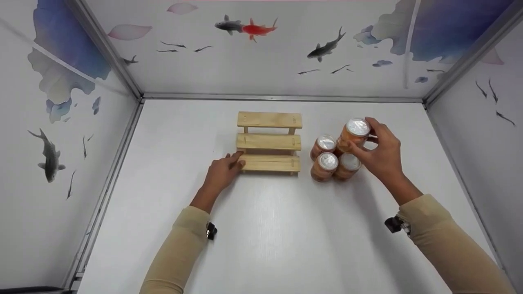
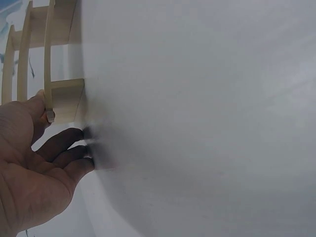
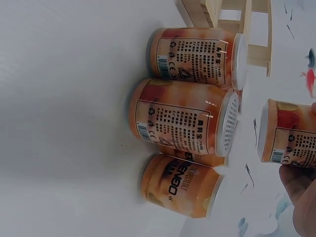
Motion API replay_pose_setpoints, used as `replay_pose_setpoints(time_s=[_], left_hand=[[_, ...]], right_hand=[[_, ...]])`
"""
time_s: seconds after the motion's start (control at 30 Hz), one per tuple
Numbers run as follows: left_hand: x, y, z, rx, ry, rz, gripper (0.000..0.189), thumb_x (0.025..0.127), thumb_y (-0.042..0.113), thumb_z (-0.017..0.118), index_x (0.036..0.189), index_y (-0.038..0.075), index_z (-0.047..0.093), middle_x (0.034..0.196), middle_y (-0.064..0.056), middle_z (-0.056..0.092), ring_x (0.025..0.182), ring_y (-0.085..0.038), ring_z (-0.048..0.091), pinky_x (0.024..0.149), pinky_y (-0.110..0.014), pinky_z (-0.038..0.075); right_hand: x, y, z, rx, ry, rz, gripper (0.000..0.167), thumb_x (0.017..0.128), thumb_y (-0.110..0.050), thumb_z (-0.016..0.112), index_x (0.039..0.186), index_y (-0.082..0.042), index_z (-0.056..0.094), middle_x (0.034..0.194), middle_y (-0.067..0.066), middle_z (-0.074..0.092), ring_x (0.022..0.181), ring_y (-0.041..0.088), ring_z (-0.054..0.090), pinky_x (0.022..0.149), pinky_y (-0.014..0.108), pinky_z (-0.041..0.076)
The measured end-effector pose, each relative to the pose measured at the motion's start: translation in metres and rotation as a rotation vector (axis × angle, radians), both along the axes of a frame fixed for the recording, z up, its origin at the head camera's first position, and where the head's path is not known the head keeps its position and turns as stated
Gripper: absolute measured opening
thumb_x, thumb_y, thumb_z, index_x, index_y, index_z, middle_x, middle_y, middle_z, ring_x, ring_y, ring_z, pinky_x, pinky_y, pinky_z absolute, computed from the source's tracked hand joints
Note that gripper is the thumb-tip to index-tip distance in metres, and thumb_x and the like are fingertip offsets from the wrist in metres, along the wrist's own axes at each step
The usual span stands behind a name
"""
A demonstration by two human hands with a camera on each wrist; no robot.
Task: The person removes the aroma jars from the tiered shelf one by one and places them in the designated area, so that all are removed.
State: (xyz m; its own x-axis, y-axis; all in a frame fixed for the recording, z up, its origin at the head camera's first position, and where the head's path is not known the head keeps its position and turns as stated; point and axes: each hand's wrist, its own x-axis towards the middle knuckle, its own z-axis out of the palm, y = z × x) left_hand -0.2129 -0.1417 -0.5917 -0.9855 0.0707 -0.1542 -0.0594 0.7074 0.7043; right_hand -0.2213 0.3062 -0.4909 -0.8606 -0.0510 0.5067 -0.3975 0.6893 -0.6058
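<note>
A three-step wooden rack (image 1: 269, 141) stands upright on the white table. My left hand (image 1: 224, 171) pinches the left end of its lowest step; in the left wrist view, the other fingers (image 2: 64, 150) of this hand curl near the tabletop. To the right, my right hand (image 1: 382, 151) grips an orange printed can (image 1: 352, 136) with a silvery lid, fingers and thumb around its side. This can is lifted over several matching cans standing close together, among them a front-left can (image 1: 324, 167). The right wrist view shows a slotted lid (image 3: 228, 123) on one standing can.
White side and back panels (image 1: 261, 69) painted with fish and petals enclose the table (image 1: 261, 228). A metal rail (image 1: 282, 98) runs along the table's back edge. The grouped cans stand just right of the rack.
</note>
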Motion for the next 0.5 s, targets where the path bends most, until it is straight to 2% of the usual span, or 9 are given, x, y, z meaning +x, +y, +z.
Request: replay_pose_setpoints(time_s=[0.33,0.5], left_hand=[[0.001,0.001,0.001,-0.029,-0.003,-0.012,0.054,0.114,0.049,0.06,0.162,0.026,0.059,0.162,-0.019,0.058,0.158,-0.038,0.051,0.129,-0.059,0.043],[0.0,0.0,0.0,-0.042,0.0,-0.02,0.054,0.114,0.049,0.059,0.163,0.025,0.058,0.162,-0.019,0.058,0.158,-0.038,0.051,0.128,-0.06,0.044]], right_hand=[[0.009,0.015,-0.003,-0.023,-0.023,-0.032,0.072,0.087,-0.007,0.095,0.149,0.006,0.061,0.131,0.027,0.071,0.116,0.038,0.073,0.091,0.0,0.048],[0.014,0.021,-0.007,-0.024,-0.022,-0.053,0.073,0.086,-0.01,0.096,0.148,0.007,0.062,0.132,0.025,0.072,0.116,0.03,0.072,0.091,0.0,0.048]])
